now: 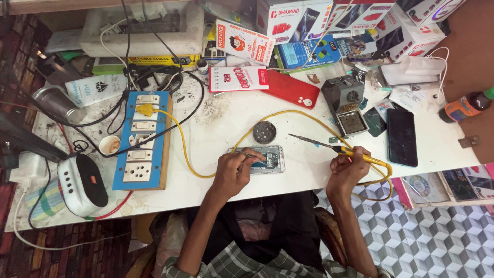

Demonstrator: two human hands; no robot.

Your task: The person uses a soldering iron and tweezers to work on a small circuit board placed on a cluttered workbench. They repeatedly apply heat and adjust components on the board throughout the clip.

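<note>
An opened phone (pixel 266 158) lies flat on the white table (pixel 226 123), its insides showing. My left hand (pixel 232 172) rests on its left end and pinches thin tweezers (pixel 252 156) whose tips touch the phone's board. My right hand (pixel 347 170) grips a yellow-handled soldering iron (pixel 329 147); its metal tip points left and hovers above the table, to the right of the phone. A yellow cable (pixel 180 139) runs from the iron across the table to the switch board.
A blue board of switches and sockets (pixel 141 141) lies at the left, a small round speaker (pixel 82 185) beside it. A round grey tin (pixel 264 132), a red phone case (pixel 290 89), a grey holder (pixel 345 103), a black phone (pixel 402 137) and several boxes crowd the back.
</note>
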